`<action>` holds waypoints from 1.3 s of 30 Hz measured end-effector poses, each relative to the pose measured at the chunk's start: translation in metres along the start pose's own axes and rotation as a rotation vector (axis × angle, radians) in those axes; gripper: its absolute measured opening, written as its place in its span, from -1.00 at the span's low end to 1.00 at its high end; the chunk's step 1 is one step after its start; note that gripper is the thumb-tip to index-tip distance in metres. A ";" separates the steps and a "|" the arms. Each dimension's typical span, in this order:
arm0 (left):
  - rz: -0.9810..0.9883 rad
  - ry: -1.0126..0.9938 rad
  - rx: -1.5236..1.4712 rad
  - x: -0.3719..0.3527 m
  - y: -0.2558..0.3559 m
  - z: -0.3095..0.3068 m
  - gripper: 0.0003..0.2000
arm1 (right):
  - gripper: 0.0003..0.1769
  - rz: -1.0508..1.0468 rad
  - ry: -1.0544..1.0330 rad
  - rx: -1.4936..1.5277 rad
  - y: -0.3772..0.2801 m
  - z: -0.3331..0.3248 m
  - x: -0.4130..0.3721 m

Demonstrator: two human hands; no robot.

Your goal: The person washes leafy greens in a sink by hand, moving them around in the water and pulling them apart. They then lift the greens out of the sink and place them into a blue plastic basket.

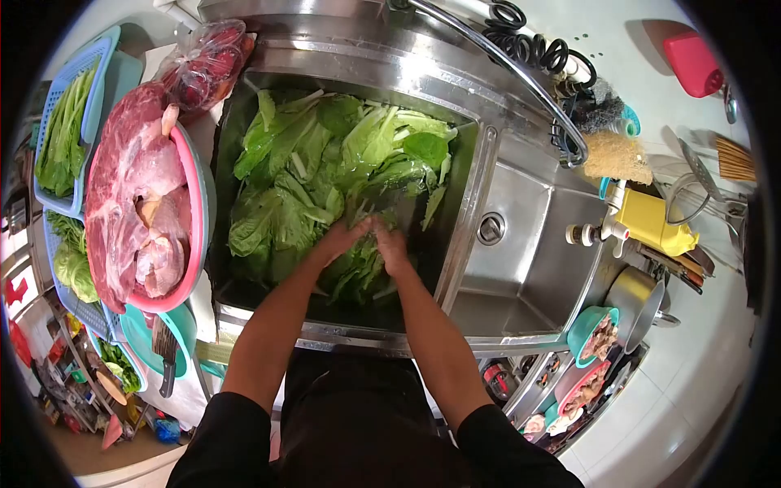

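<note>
Green leafy vegetables (pixel 301 154) float in the water that fills the left sink basin (pixel 466 163). Near the middle of that basin, my left hand (pixel 346 237) and my right hand (pixel 391 244) are close together, partly in the water among the leaves. The fingers of both hands are hidden by leaves and water, so whether they grip any leaf does not show. More leaves lie just below the hands, between my forearms.
A pink basin (pixel 200 220) of raw meat (pixel 122 187) stands left of the sink, with a cleaver (pixel 164 350) below it. On the right are a steel basin (pixel 521 244), a curved faucet (pixel 521 69), a yellow bottle (pixel 651 220) and a pot (pixel 634 301).
</note>
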State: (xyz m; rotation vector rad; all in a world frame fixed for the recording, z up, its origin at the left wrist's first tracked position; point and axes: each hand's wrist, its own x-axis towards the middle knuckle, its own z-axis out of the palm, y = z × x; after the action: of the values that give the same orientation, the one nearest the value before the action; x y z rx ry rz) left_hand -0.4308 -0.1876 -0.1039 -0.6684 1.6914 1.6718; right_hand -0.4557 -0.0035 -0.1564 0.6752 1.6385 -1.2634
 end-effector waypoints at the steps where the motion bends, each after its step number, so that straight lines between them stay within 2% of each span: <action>1: -0.090 -0.114 -0.089 -0.006 0.011 -0.007 -0.10 | -0.21 0.019 0.016 0.231 -0.001 0.004 -0.010; 2: -0.180 -0.226 -0.179 -0.012 0.023 -0.013 -0.07 | -0.22 0.038 0.029 0.460 -0.003 0.008 -0.019; 5: -0.152 -0.387 -0.070 -0.022 0.047 -0.023 -0.02 | -0.25 0.063 -0.079 0.319 0.009 -0.008 -0.018; 8: -0.240 -0.352 0.012 0.003 0.014 -0.019 -0.03 | -0.11 0.097 -0.210 0.279 0.010 -0.016 -0.016; 11: -0.445 -0.419 0.194 -0.004 0.035 -0.021 -0.11 | -0.62 0.286 0.009 0.386 -0.017 0.006 -0.033; 14: -0.431 -0.244 0.252 0.013 0.009 -0.009 -0.31 | -0.35 0.295 0.023 0.394 0.060 0.010 0.045; 18: -0.164 0.005 0.343 0.055 -0.057 0.018 -0.51 | -0.45 -0.033 0.244 0.383 0.047 0.015 0.042; 20: -0.020 0.105 0.347 0.045 -0.054 0.028 -0.60 | -0.50 -0.203 0.328 0.331 0.027 0.017 0.019; 22: 0.073 0.214 0.375 -0.019 0.030 0.028 -0.59 | -0.56 -0.376 0.362 0.190 -0.013 0.014 -0.029; 23: 0.126 0.275 0.391 -0.042 0.051 0.027 -0.58 | -0.59 -0.469 0.363 0.100 -0.040 0.011 -0.061; 26: 0.396 0.183 -0.020 -0.073 0.058 0.033 -0.59 | -0.61 -0.695 0.182 0.184 -0.069 -0.002 -0.136; 29: 0.645 0.149 -0.076 -0.126 0.102 0.028 -0.63 | -0.62 -0.903 0.096 0.024 -0.114 -0.009 -0.215; 31: 0.703 0.204 0.091 -0.155 0.139 0.020 -0.63 | -0.64 -1.052 0.032 0.121 -0.145 -0.005 -0.261; 33: 0.795 0.221 0.221 -0.193 0.185 0.010 -0.62 | -0.64 -1.064 0.070 0.096 -0.172 -0.003 -0.307; 37: 0.887 0.192 0.198 -0.233 0.236 0.000 -0.60 | -0.64 -1.183 0.099 0.088 -0.213 -0.003 -0.375; 39: 0.988 0.260 0.251 -0.271 0.266 -0.005 -0.58 | -0.64 -1.284 0.085 0.087 -0.233 0.000 -0.413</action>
State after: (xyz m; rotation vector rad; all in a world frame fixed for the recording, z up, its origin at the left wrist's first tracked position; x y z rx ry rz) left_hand -0.4544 -0.2029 0.2750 0.1442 2.6149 1.9647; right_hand -0.4798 -0.0323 0.3161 -0.4328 2.1483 -2.1789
